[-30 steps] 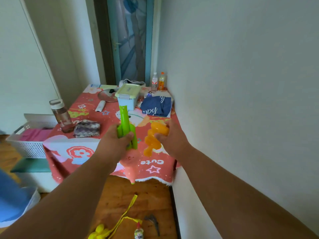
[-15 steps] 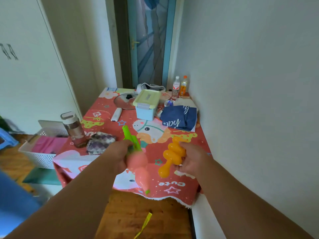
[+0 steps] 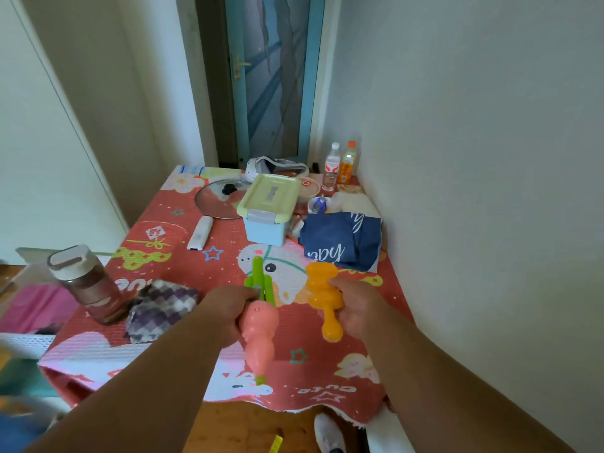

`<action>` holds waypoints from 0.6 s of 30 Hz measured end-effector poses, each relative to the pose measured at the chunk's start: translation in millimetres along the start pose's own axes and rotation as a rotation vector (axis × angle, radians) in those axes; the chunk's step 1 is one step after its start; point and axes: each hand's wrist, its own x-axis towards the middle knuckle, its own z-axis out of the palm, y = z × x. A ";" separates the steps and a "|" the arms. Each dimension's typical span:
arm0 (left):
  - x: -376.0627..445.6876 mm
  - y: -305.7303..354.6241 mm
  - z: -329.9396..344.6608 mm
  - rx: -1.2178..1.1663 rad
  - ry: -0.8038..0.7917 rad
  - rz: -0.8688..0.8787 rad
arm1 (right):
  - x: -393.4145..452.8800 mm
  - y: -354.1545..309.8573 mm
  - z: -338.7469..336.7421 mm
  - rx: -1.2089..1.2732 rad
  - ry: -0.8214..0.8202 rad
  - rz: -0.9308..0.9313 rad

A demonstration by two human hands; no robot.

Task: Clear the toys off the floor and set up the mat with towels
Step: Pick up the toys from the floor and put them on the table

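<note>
My left hand (image 3: 225, 317) grips a pink carrot-shaped toy (image 3: 260, 335) with a green stem (image 3: 258, 277) that sticks out past my fingers. In my right hand (image 3: 358, 308) is an orange lumpy toy (image 3: 323, 297), held upright by its middle. Both hands hover over the near part of a table covered by a red cartoon mat (image 3: 170, 230). A folded purple and white checked towel (image 3: 160, 308) lies on the mat left of my left hand.
On the table stand a brown bottle (image 3: 86, 284), a green-lidded box (image 3: 269, 207), a glass pot lid (image 3: 217, 199), a remote (image 3: 200, 232), a navy bag (image 3: 340, 245) and two drink bottles (image 3: 340, 165). A white basket (image 3: 19, 338) with pink cloth sits left. The wall (image 3: 490, 191) runs along the right.
I have stepped closer to the table, and both hands now hang over its near edge. The pink toy has tipped, its pink body now pointing down toward me.
</note>
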 end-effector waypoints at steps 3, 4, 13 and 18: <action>47.9 7.6 8.1 0.023 0.036 0.066 | 49.4 -8.1 -8.6 -0.085 0.062 -0.025; 63.4 7.5 14.8 0.033 0.042 0.078 | 66.6 -11.6 -14.0 -0.119 0.099 -0.029; 194.3 -30.5 121.9 0.261 0.080 -0.017 | 196.9 -28.3 -100.8 -0.398 0.340 0.067; 234.0 -49.9 165.9 0.461 0.051 -0.005 | 222.4 -22.6 -138.2 -0.504 0.395 0.112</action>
